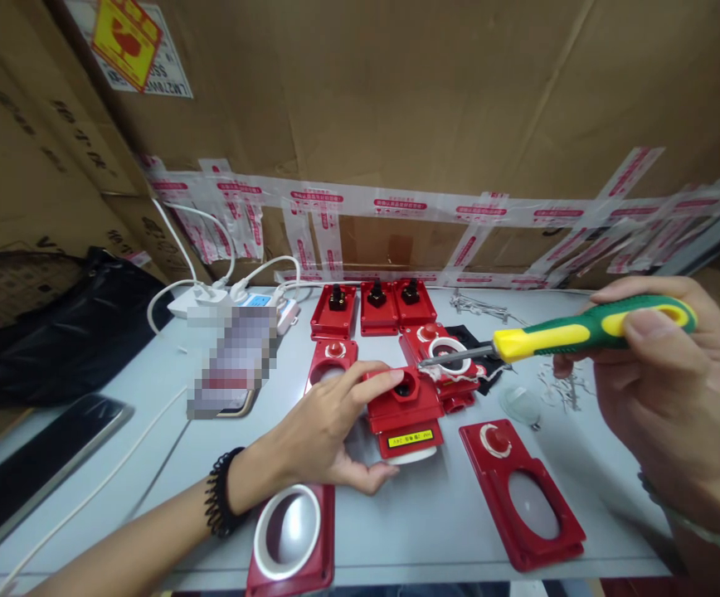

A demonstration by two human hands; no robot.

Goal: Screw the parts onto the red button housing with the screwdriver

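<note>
One screwdriver (pixel 556 337), pale tabletop (pixel 428 526), taped cardboard (pixel 397 99)

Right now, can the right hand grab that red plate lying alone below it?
Probably yes: nothing lies over the red plate and the way looks free, but the right hand may need to put down its screwdriver.

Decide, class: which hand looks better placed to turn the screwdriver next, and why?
Probably the right hand: it holds the screwdriver, tip at or very near the red box's edge. The left hand touches that box, perhaps steadying it, and shows no tool.
</note>
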